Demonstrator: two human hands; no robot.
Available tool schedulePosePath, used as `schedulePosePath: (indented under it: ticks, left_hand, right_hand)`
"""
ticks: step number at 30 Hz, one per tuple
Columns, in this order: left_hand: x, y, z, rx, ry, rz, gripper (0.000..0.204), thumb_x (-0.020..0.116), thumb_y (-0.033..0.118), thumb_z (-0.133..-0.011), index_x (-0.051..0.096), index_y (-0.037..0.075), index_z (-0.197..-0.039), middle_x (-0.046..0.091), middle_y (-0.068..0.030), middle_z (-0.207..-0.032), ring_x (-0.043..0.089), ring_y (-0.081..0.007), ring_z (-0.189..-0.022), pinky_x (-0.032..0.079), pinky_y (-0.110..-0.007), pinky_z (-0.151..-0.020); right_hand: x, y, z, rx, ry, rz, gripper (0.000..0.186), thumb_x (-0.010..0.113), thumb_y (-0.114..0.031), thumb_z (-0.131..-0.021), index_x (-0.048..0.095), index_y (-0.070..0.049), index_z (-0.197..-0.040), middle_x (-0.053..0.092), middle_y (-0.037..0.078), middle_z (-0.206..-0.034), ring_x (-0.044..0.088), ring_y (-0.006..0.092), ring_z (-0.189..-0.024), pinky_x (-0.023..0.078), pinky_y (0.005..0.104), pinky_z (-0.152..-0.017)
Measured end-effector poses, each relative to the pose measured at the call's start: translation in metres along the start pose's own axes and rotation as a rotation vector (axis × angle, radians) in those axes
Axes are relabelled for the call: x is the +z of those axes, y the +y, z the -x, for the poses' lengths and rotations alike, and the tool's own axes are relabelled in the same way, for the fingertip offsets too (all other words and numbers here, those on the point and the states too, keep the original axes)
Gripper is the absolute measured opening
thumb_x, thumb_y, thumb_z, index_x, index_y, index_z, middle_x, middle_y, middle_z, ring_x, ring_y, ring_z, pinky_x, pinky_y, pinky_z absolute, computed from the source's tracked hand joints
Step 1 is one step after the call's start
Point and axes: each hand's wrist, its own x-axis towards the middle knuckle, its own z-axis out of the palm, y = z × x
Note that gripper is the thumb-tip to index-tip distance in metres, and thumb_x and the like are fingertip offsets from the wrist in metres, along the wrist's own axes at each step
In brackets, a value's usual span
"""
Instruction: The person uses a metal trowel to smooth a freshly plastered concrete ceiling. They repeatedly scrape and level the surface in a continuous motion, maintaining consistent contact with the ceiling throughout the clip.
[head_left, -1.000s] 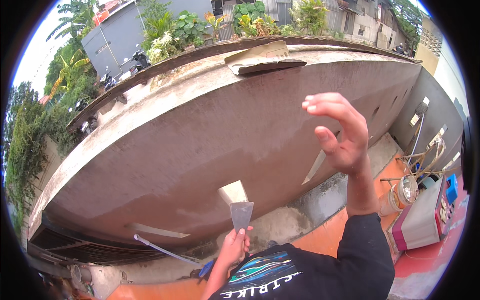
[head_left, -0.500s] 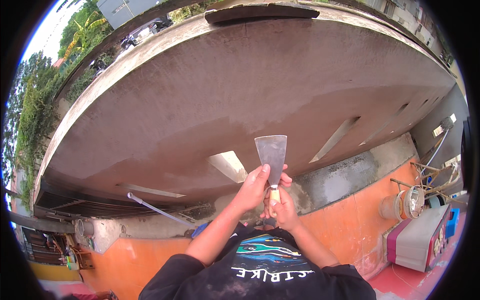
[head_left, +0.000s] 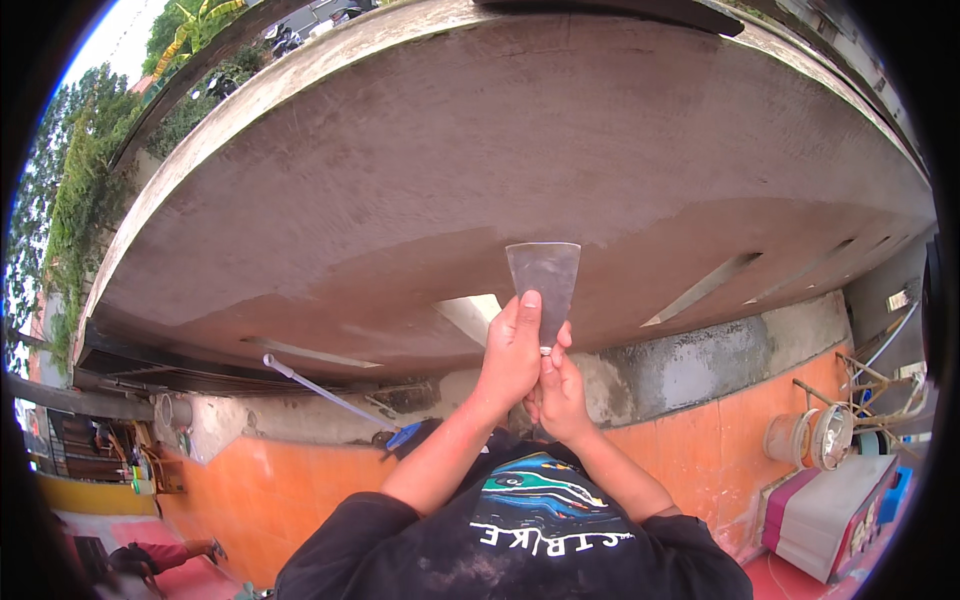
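Upright in front of my chest is a putty knife [head_left: 545,268] with a broad, flared metal blade pointing up. My left hand [head_left: 512,345] pinches the lower part of the blade, thumb flat on its near face and fingertips showing past its other edge. Just below, my right hand [head_left: 562,400] is closed round the handle and covers nearly all of it; only a bit of the metal collar shows above the fingers. Beyond the blade stands a grey-brown plastered wall [head_left: 480,130], darker and damp-looking in its lower part. The blade seems apart from it.
Slots, including a bright opening [head_left: 468,318], pierce the wall. A pale pipe [head_left: 325,388] slants at left. Orange floor [head_left: 290,490] lies below, with a wet grey strip [head_left: 700,365] along the wall. Buckets [head_left: 830,437] and a grey-and-maroon box [head_left: 825,510] stand right. Another person's leg [head_left: 165,555] shows lower left.
The putty knife has risen slightly, and my right hand has closed over the handle that showed before. My view has shifted, and another person's leg has come in at lower left.
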Motion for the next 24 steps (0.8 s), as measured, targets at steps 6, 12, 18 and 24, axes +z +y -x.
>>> schedulePosePath:
  ticks: [6,12,18,24]
  left_hand:
    - [-0.008,0.003,-0.007,-0.044,-0.01,0.042,0.051,0.036,0.048,-0.106,0.053,0.0,-0.102,0.059,-0.0067,-0.075,0.052,-0.0085,-0.056,0.045,-0.023,-0.052]
    - [-0.009,0.009,-0.005,-0.064,-0.031,0.034,0.046,0.035,0.044,-0.107,0.05,0.002,-0.094,0.058,-0.0053,-0.074,0.05,-0.0078,-0.055,0.044,-0.024,-0.052]
    - [-0.009,0.043,-0.019,0.073,-0.056,0.01,0.051,0.033,0.046,-0.107,0.052,-0.001,-0.1,0.057,-0.0063,-0.072,0.048,-0.0074,-0.054,0.042,-0.022,-0.051]
    - [-0.002,0.05,-0.013,0.081,-0.121,0.037,0.047,0.034,0.044,-0.107,0.052,0.001,-0.1,0.058,-0.0058,-0.073,0.049,-0.0073,-0.055,0.043,-0.022,-0.052]
  right_hand:
    - [0.005,0.005,-0.006,-0.012,0.003,0.022,0.031,0.033,-0.034,-0.108,0.044,-0.005,-0.106,0.052,0.004,-0.071,0.045,0.0083,-0.045,0.037,0.0218,-0.04]
    - [0.016,-0.006,-0.006,0.002,0.038,0.022,0.029,0.035,-0.033,-0.108,0.043,-0.006,-0.099,0.05,0.0,-0.071,0.044,0.0054,-0.048,0.035,0.0202,-0.042]
    - [0.028,-0.028,-0.035,-0.168,0.018,0.153,0.038,0.037,-0.042,-0.106,0.044,-0.004,-0.103,0.052,0.003,-0.066,0.047,0.0078,-0.044,0.037,0.0208,-0.04]
    - [0.025,-0.036,-0.028,-0.184,-0.094,0.074,0.046,0.038,-0.049,-0.104,0.045,-0.004,-0.107,0.052,0.003,-0.065,0.047,0.0081,-0.045,0.038,0.0213,-0.041]
